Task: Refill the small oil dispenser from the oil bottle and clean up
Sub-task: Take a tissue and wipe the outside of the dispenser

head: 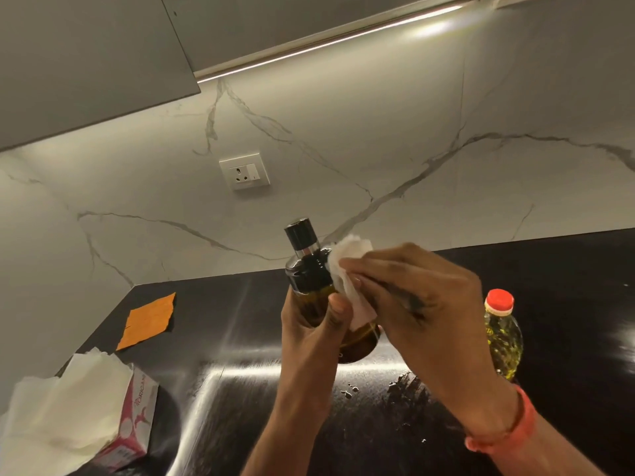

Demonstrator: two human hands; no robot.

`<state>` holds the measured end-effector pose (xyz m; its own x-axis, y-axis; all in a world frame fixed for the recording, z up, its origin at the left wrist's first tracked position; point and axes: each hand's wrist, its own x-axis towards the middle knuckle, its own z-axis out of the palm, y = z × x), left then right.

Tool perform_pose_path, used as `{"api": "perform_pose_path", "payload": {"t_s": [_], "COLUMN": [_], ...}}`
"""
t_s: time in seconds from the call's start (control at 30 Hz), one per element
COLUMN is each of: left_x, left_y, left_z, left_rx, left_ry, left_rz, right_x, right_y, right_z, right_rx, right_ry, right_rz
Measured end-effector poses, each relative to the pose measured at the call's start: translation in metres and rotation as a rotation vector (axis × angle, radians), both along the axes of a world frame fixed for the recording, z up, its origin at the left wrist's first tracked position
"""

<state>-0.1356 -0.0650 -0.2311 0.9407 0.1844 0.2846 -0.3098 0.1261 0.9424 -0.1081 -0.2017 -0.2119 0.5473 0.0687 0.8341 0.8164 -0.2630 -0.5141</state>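
Left hand [311, 324] grips the small oil dispenser [311, 269] round its lower body, thumb curled across the front, holding it tilted and lifted above the counter [567, 304]. Dispenser: dark amber glass, cylindrical, clear shoulder, glossy black cap with a chrome collar. Its base is partly hidden behind both hands.

Right hand [412, 290] presses a crumpled white tissue [347, 266] against the dispenser's right side, fingers laid fairly straight over the paper. Tissue is thin, soft, wrinkled; lower part tucked under the fingers, so its full extent is unclear. Orange band [512, 431] on the right wrist.

Oil bottle [503, 333] stands upright on the counter, right of the hands: clear ribbed plastic, yellow oil, red ridged cap. Its left side is covered by the right forearm.

Counter is polished black stone, strongly reflective; small droplets or smears [398, 383] sit below the hands, hard to tell which. Tissue box [134, 417], pink and white card, lower left, loose sheets spilling out, cut off by the frame edge. Flat orange cloth [147, 321] lies behind it. White marble-veined backsplash [378, 149] carries a white socket [244, 171].
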Motion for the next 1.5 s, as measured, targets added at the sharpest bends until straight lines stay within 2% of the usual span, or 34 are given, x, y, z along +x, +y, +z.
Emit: {"api": "perform_pose_path", "payload": {"t_s": [0.1, 0.3, 0.47, 0.57, 0.83, 0.97, 1.1, 1.27, 1.4, 1.5], "left_x": [0.002, 0.0, 0.002, 0.004, 0.005, 0.002, -0.002, 0.001, 0.007, 0.011], "left_y": [0.001, 0.012, 0.004, 0.004, 0.005, -0.003, -0.006, 0.014, 0.017, 0.01], "left_z": [0.003, 0.009, 0.0, 0.004, 0.017, 0.022, 0.019, 0.021, 0.023, 0.019], "left_rx": [-0.011, 0.04, 0.052, 0.023, -0.013, -0.046, -0.04, 0.049, 0.071, 0.009], "left_ry": [-0.012, -0.048, 0.003, -0.017, -0.054, 0.002, 0.038, -0.002, 0.007, -0.003], "left_rz": [0.01, 0.027, 0.007, 0.009, 0.102, 0.073, -0.126, -0.214, -0.278, -0.308], "right_x": [0.004, -0.011, 0.003, 0.005, -0.025, -0.025, -0.016, -0.015, -0.022, -0.026], "right_y": [0.002, -0.003, 0.003, 0.005, 0.017, 0.026, 0.017, 0.003, 0.004, 0.007], "right_z": [0.003, -0.041, -0.004, -0.003, -0.056, -0.058, -0.051, -0.035, -0.029, -0.028], "right_rx": [0.004, 0.041, 0.04, 0.031, 0.081, 0.093, 0.2, 0.346, 0.368, 0.384], "right_ry": [-0.014, 0.077, -0.018, -0.03, 0.228, 0.254, 0.314, 0.513, 0.57, 0.569], "right_rz": [0.003, 0.039, -0.007, -0.026, 0.011, 0.093, 0.173, 0.402, 0.581, 0.59]}}
